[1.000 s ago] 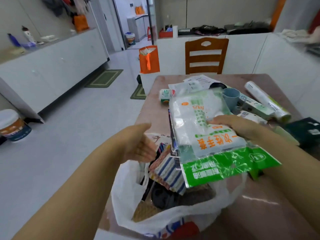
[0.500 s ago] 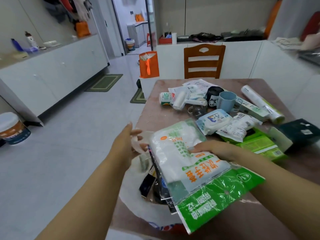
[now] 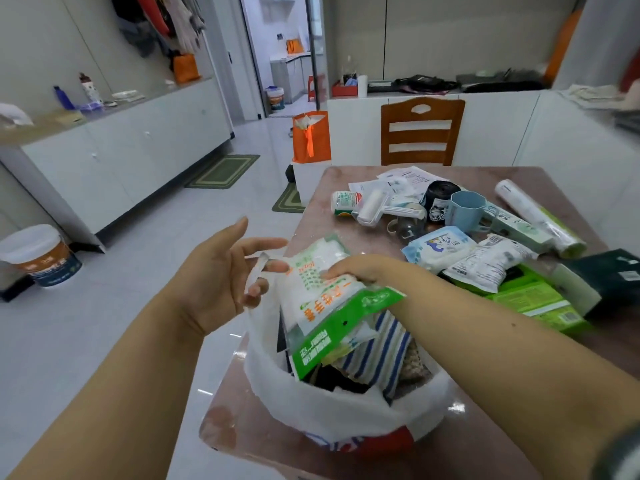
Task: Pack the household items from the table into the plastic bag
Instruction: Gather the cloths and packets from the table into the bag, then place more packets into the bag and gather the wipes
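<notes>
Right hand [image 3: 360, 270] grip grasping green-and-white packet [image 3: 329, 306] with orange Chinese lettering over plastic bag [image 3: 311, 410], left hand [image 3: 221, 275] grip released

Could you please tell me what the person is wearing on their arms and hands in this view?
Both forearms are bare, with no sleeves in view. The left hand and right hand wear no gloves, and no rings show. A dark band, blurred, circles the right wrist at the frame's lower right edge.

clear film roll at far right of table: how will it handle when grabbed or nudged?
The film roll is a long bare cylinder lying on its side on the table, so a nudge across its length would probably send it rolling. It looks stiff enough to lift by one end. Its glossy wrap may be slippery.
</notes>
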`<action>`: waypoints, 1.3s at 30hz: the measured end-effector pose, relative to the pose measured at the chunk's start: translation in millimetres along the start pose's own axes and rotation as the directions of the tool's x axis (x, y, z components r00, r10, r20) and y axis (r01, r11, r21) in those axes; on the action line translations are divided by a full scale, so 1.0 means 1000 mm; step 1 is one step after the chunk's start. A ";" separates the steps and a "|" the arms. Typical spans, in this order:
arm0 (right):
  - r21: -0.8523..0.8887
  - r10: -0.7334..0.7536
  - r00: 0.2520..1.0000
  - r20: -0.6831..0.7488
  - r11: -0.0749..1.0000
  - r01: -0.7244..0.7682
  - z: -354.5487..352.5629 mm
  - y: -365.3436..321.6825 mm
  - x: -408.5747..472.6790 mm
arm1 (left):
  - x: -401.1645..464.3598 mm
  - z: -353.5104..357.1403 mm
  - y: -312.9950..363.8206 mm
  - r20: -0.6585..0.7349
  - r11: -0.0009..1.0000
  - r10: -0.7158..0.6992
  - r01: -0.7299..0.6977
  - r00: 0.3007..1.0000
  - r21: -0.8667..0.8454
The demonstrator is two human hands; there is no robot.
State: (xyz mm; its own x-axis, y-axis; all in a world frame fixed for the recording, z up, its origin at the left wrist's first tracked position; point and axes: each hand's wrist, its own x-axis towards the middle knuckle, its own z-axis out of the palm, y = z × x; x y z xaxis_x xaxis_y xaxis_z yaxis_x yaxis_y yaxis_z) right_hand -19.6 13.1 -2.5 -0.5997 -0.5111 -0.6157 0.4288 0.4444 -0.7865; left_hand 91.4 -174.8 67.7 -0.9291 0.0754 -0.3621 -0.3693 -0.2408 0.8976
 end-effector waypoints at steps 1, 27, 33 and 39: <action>-0.106 -0.018 0.996 -0.089 0.994 0.008 0.006 0.002 0.005 | 0.000 0.002 0.001 -0.014 1.000 0.012 -0.013 1.000 -0.021; -0.241 -0.367 0.884 -0.288 0.922 0.304 0.000 0.040 -0.023 | 0.049 0.020 0.009 -0.221 0.906 0.042 0.057 0.974 0.420; -0.064 -0.357 0.848 -0.393 0.930 0.362 -0.010 0.031 -0.024 | 0.046 0.018 0.020 -0.383 0.685 0.136 0.193 0.914 0.702; 0.004 -0.397 0.821 -0.409 0.899 0.437 -0.014 0.019 -0.030 | 0.056 0.043 0.046 -0.345 0.553 0.271 0.148 0.899 0.820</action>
State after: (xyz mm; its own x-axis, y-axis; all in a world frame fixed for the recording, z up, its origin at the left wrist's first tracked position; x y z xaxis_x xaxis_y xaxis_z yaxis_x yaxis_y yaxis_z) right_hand -3.0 47.6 1.7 -0.9394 -0.2955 -0.1737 0.1261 0.1732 -0.9768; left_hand 21.1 -140.1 99.6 -0.9282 -0.3314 -0.1690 -0.3579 0.6717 0.6487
